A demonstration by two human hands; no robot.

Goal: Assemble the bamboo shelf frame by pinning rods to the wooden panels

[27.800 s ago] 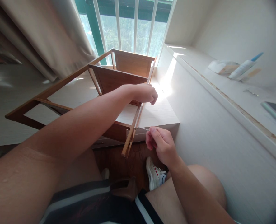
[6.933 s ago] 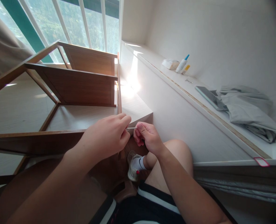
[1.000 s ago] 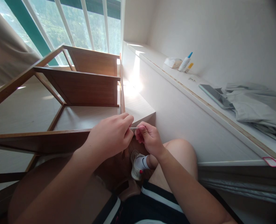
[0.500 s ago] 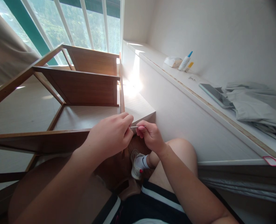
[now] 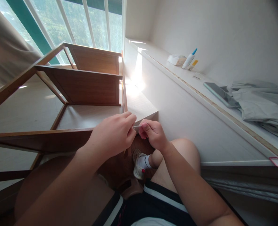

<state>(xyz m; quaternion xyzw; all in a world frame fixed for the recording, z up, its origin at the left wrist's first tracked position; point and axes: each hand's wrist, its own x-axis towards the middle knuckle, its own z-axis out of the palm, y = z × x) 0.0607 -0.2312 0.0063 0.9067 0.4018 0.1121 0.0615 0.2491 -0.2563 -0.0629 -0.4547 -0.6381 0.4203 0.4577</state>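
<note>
A brown wooden shelf frame (image 5: pixel 82 86) lies on its side on a pale platform, with its near corner in front of me. My left hand (image 5: pixel 112 135) is closed over that near corner and hides the joint. My right hand (image 5: pixel 153 133) pinches a thin metal hex key (image 5: pixel 137 126) that runs level into the frame beside my left fingertips. Both hands almost touch each other. The key's tip is hidden behind my left fingers.
A long white ledge (image 5: pixel 200 91) on the right carries a tablet (image 5: pixel 220 94), grey folded cloth (image 5: pixel 261 105), a tube (image 5: pixel 189 58) and a packet. A barred window (image 5: pixel 82 22) and a curtain stand behind. My knees and a white shoe (image 5: pixel 139 163) lie below.
Both hands have stayed at the frame's near corner; my right hand has shifted slightly on the hex key. The view has drifted a little to the left.
</note>
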